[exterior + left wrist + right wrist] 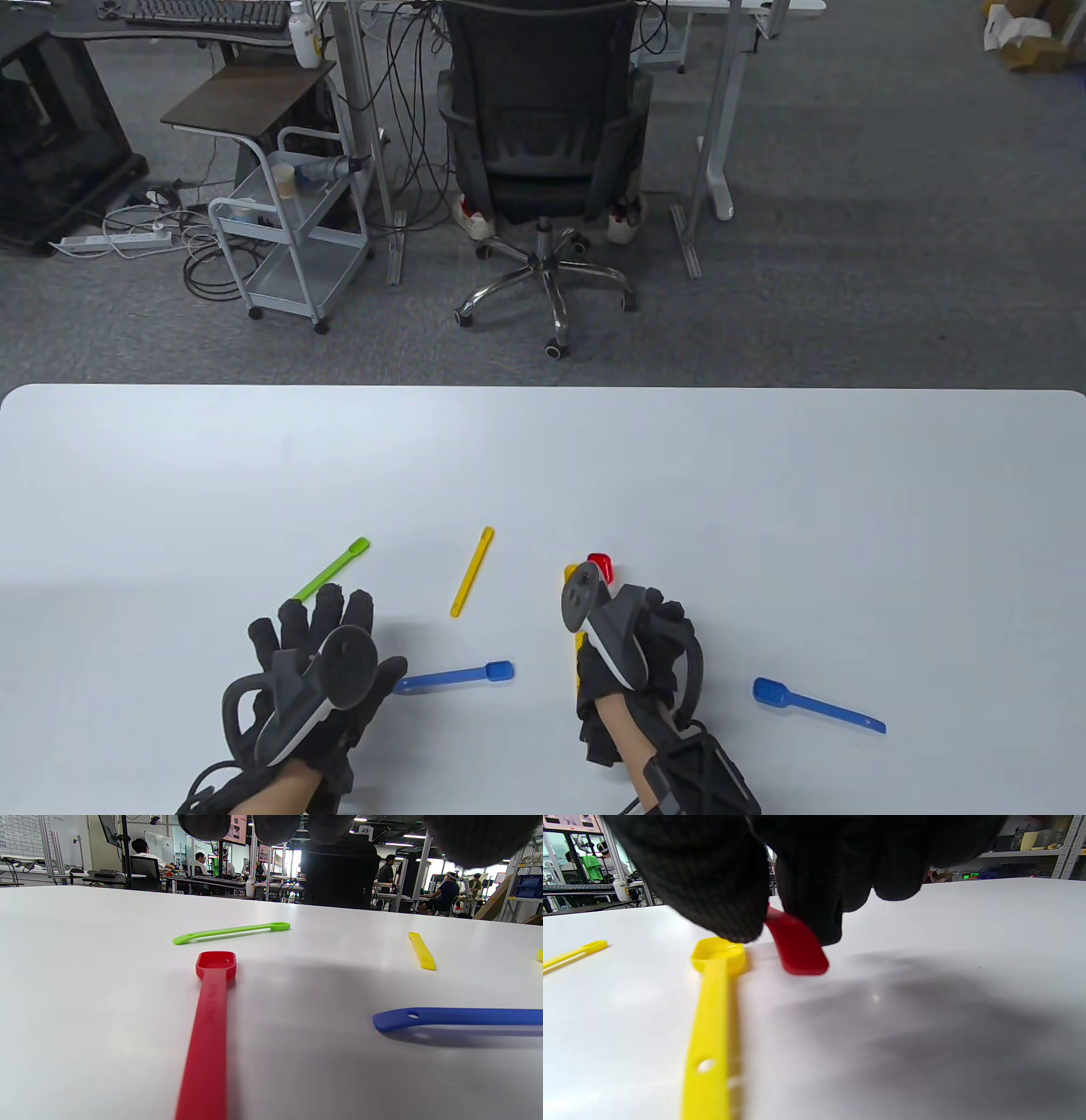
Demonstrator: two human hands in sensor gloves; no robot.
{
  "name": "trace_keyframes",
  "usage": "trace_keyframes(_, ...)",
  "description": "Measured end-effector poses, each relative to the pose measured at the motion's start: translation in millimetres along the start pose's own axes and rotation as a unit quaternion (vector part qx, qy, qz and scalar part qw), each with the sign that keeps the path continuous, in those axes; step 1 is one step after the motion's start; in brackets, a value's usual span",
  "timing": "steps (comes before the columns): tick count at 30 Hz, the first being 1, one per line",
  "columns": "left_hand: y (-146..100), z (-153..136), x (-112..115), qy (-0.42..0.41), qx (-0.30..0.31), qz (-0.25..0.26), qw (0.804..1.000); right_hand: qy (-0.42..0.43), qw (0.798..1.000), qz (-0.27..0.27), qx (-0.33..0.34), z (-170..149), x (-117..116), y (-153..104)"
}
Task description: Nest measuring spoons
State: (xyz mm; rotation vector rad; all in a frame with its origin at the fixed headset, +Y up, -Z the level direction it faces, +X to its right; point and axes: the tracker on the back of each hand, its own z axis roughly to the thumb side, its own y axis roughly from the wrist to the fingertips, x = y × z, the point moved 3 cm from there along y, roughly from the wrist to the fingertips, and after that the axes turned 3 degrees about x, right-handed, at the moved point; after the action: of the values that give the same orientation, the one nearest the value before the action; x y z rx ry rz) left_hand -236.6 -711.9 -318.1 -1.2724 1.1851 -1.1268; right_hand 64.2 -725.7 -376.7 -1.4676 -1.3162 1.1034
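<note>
My right hand (632, 632) pinches a red spoon (797, 946) between thumb and fingers (814, 899). One end of the spoon is low over the table, and its other end (601, 564) pokes out past the tracker. A yellow spoon (712, 1018) lies right beside it, partly under the hand (570, 576). My left hand (327, 615) is spread open, its fingertips (275, 825) above the table, holding nothing. A second red spoon (210, 1018) lies under it, hidden in the table view. A green spoon (333, 570) lies just beyond the left fingers.
A thin yellow spoon (472, 570) lies between the hands. A blue spoon (458, 677) lies right of the left hand, and another blue spoon (814, 703) lies right of the right hand. The white table (764, 475) stretches far ahead, with an office chair (543, 127) beyond its edge.
</note>
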Motion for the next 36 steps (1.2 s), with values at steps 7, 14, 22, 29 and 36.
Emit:
trace_keyframes(7,-0.1,0.0,0.1,-0.001,0.0,-0.001,1.0,0.001,1.0,0.004,0.009,14.3,-9.2,-6.0)
trace_keyframes(14,-0.3,-0.2,0.4,0.0,-0.002,-0.003,1.0,0.0,1.0,0.005,0.011,19.7,-15.5,-7.7)
trace_keyframes(22,-0.4,0.0,0.8,0.0,-0.003,-0.008,1.0,0.001,1.0,0.005,0.005,19.7,-22.4,-5.2)
trace_keyframes(29,-0.4,-0.2,0.8,0.001,-0.005,-0.009,1.0,0.0,1.0,0.005,0.004,20.4,-25.4,-5.5)
trace_keyframes(36,-0.3,-0.4,0.9,0.0,-0.006,-0.012,1.0,0.0,1.0,0.009,0.003,21.5,-24.5,-7.7)
